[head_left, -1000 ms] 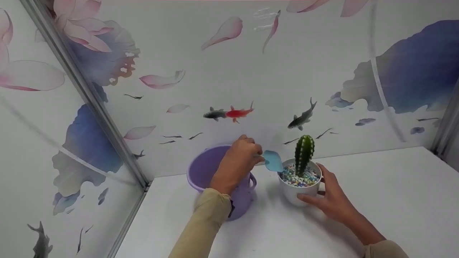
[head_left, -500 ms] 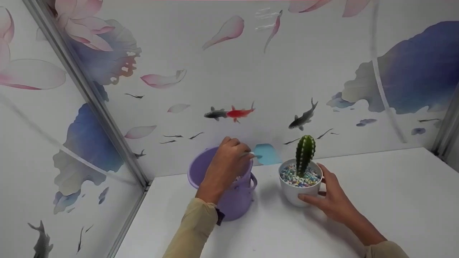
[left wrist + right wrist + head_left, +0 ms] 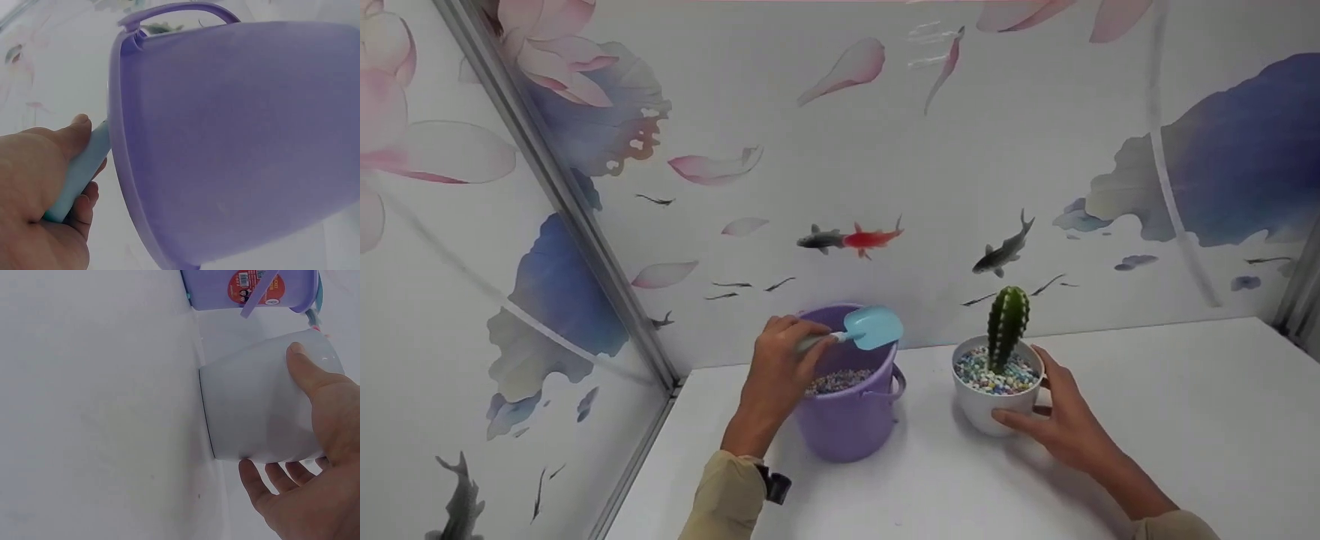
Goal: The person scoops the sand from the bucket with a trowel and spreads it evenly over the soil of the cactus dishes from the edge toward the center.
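In the head view my left hand (image 3: pixel 780 367) grips the handle of a light-blue toy shovel (image 3: pixel 874 328), whose blade hangs over the mouth of a purple bucket (image 3: pixel 844 427). Small multicoloured pebbles (image 3: pixel 840 381) lie inside the bucket. The left wrist view shows the shovel handle (image 3: pixel 84 171) between thumb and fingers, beside the bucket rim; the blade is hidden there. My right hand (image 3: pixel 1069 420) holds a white pot (image 3: pixel 990 412) from its right side, thumb in front. A green cactus (image 3: pixel 1007 330) stands upright in the pot among colourful pebbles (image 3: pixel 986 371).
The bucket and pot stand apart on a white table (image 3: pixel 1155 405). Behind them rises a wall (image 3: pixel 930 187) printed with flowers and fish. A metal frame post (image 3: pixel 555 187) runs down at the left. The bucket's handle (image 3: pixel 898 382) hangs on its right side.
My left hand has moved left with the shovel, from beside the pot's rim to over the bucket. My right hand stays at the pot.
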### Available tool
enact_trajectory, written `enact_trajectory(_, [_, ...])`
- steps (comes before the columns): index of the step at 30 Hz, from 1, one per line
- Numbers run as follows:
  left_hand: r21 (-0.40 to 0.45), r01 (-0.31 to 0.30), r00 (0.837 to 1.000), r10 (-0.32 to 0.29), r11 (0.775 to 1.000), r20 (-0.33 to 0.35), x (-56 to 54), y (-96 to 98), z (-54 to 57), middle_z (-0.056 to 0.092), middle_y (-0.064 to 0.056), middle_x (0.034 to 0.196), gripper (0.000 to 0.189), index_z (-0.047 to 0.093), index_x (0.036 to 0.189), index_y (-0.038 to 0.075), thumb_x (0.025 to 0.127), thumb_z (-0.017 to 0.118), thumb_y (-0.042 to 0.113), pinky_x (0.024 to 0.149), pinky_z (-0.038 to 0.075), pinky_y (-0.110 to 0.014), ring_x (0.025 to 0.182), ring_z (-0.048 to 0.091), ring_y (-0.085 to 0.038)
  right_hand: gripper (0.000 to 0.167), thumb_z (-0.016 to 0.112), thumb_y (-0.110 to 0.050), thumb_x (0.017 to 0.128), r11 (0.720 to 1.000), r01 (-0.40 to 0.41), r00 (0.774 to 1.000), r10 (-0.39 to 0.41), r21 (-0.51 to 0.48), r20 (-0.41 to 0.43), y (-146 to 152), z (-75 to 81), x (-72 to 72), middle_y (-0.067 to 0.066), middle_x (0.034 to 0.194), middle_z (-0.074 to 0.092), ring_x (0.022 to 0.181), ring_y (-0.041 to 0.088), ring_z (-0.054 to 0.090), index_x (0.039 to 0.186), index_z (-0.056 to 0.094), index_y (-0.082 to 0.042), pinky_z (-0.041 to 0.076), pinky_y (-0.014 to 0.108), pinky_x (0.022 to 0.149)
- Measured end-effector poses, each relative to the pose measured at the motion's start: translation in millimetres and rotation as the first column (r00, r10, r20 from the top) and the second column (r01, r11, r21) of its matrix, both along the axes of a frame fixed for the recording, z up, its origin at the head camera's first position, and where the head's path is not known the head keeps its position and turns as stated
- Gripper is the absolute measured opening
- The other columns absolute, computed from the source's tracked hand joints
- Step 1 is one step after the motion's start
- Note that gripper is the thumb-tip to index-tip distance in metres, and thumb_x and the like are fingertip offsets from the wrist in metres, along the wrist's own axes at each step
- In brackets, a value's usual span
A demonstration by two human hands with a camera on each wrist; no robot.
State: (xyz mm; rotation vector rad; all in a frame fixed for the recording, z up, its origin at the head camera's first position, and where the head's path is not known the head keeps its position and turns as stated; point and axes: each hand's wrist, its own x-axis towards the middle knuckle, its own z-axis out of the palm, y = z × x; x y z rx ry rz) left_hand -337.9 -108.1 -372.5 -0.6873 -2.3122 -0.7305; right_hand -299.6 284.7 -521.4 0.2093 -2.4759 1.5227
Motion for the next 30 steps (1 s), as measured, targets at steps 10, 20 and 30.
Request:
enact_trajectory(10, [0.002, -0.041, 0.997, 0.041, 0.999, 0.058, -3.2, -21.6, -10.0, 0.078, 0.001, 0.1, 0.011, 0.084, 0.104, 0.016, 0.096, 0.084, 0.023, 0.094, 0.059, -0.042, 0.103, 0.067, -0.021, 0.121, 0.088, -0.047, 0.091, 1.0, 0.011, 0.999, -0.012, 0.023, 0.032, 2.7, -0.6, -0.5, 0.026, 0.169, 0.024, 0.151, 0.054, 0.038, 0.175, 0.007, -0.015, 0.052, 0.07, 0.108])
enact_trajectory(20, [-0.025, -0.072, 0.986, 0.075, 0.997, 0.151, -3.9, -27.6, -19.7, 0.079, -0.001, 0.097, 0.006, 0.084, 0.1, 0.014, 0.097, 0.082, 0.019, 0.095, 0.059, -0.045, 0.102, 0.068, -0.023, 0.12, 0.088, -0.046, 0.091, 1.0, 0.002, 1.0, -0.003, 0.018, 0.03, -1.2, 0.9, -0.5, 0.026, 0.17, 0.024, 0.152, 0.053, 0.037, 0.174, 0.008, -0.014, 0.051, 0.07, 0.109])
enact_trajectory(30, [-0.025, -0.046, 0.968, 0.051, 0.999, 0.244, -11.9, -24.6, -19.3, 0.078, -0.002, 0.098, 0.01, 0.083, 0.102, 0.012, 0.103, 0.075, 0.016, 0.095, 0.057, -0.046, 0.102, 0.068, -0.025, 0.114, 0.089, -0.041, 0.092, 1.0, -0.013, 1.0, 0.013, 0.006, -0.004, -0.5, -1.5, -0.4, 0.025, 0.166, 0.03, 0.15, 0.05, 0.038, 0.173, 0.016, -0.009, 0.05, 0.07, 0.111])
